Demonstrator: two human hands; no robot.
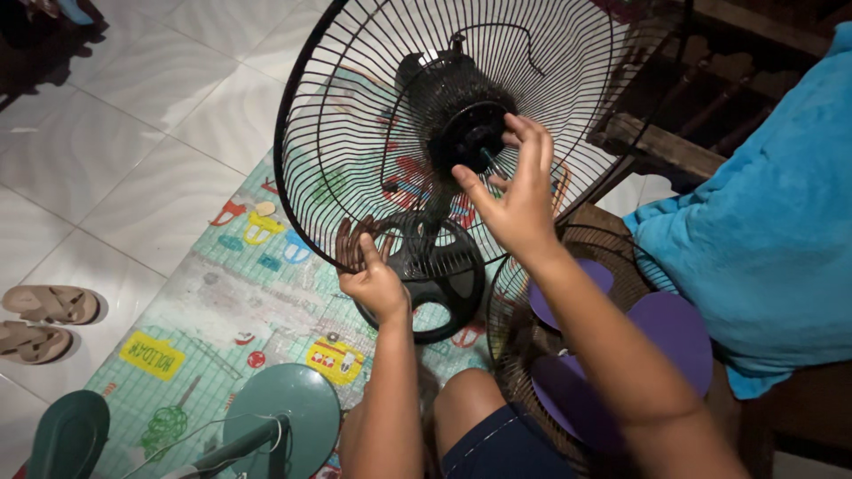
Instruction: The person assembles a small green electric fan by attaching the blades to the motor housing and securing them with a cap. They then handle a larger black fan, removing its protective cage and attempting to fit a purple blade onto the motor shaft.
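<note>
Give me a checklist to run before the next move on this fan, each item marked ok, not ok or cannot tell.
1. Left hand grips the lower rim of the round black wire rear guard: ok.
2. Right hand fingertips at the black motor hub in the guard's centre: ok.
3. Small part pinched at the hub: cannot tell.
4. Purple fan blade is off the hub, lying in the second wire guard by the knee: ok.
5. Black round base rests on the printed mat: ok.
6. Fan unplugged: cannot tell.
</note>
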